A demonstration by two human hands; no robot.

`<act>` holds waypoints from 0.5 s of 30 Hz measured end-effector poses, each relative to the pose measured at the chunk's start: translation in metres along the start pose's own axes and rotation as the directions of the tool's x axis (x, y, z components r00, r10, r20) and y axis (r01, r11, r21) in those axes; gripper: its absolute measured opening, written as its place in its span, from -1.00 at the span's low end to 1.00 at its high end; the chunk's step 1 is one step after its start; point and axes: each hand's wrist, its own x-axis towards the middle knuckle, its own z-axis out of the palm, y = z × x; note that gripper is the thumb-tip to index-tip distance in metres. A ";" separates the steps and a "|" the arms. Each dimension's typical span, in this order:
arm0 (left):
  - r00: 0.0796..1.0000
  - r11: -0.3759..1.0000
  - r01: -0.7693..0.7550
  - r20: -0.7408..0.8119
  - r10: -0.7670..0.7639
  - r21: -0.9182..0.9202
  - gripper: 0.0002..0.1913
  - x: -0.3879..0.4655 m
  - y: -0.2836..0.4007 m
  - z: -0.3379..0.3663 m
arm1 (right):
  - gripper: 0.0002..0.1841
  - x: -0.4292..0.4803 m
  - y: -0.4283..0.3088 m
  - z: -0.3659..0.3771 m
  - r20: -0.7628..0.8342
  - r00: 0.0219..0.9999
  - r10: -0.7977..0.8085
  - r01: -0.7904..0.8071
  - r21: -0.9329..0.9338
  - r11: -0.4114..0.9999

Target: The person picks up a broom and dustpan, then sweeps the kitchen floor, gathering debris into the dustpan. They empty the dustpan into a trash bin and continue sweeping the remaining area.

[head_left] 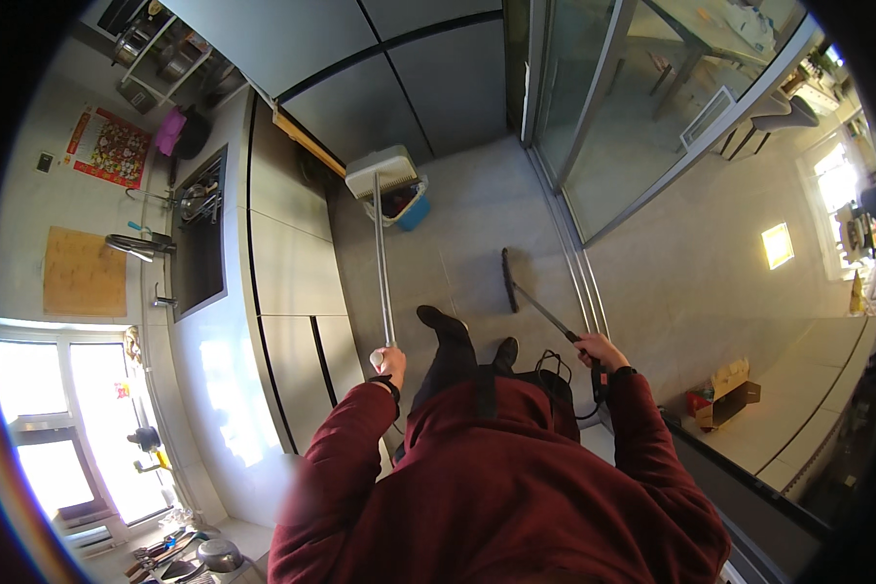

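Note:
My left hand (390, 365) grips the end of a long-handled dustpan (381, 169). Its white pan is held over a blue trash bin (413, 212) that has a liner and some dark waste inside. With my right hand (603, 353) I hold the handle of a broom (547, 306). The broom's dark bristle head is at or near the grey tile floor (474, 212), ahead of my feet. Whether the bristles touch the floor I cannot tell.
On the left runs a counter with a sink (201, 233) above pale cabinets (299, 274). Tall grey cabinet doors (379, 95) stand ahead. Sliding glass doors (591, 95) and their floor track (580, 270) are on the right. An opened cardboard box (726, 401) sits at the lower right.

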 end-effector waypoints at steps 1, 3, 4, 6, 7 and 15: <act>1.000 1.000 0.019 -0.006 -0.019 0.003 -0.94 -0.002 0.002 0.000 | -0.88 -0.001 0.000 0.000 -0.005 1.000 -0.006 0.006 0.000 1.000; 0.999 0.999 0.038 -0.017 -0.038 -0.013 -0.94 -0.004 0.006 0.003 | -0.89 -0.003 -0.001 -0.001 -0.014 1.000 -0.012 0.012 0.002 1.000; 0.999 0.999 0.039 -0.018 -0.040 -0.032 -0.94 -0.004 0.009 0.004 | -0.90 -0.003 -0.001 -0.001 -0.017 1.000 -0.013 0.013 0.003 1.000; 0.999 0.996 0.040 -0.003 -0.041 -0.074 -0.93 0.000 0.012 0.008 | -0.92 -0.003 -0.002 0.000 -0.020 1.000 -0.016 0.016 -0.016 1.000; 0.999 0.995 0.040 0.013 -0.039 -0.097 -0.92 0.003 0.013 0.011 | -0.92 -0.003 -0.003 0.000 -0.022 1.000 -0.018 0.017 -0.035 0.999; 0.917 0.892 -0.305 -0.356 0.181 -0.332 -0.85 -0.014 -0.087 -0.019 | -0.89 0.007 -0.001 -0.007 -0.002 1.000 -0.029 0.029 0.009 1.000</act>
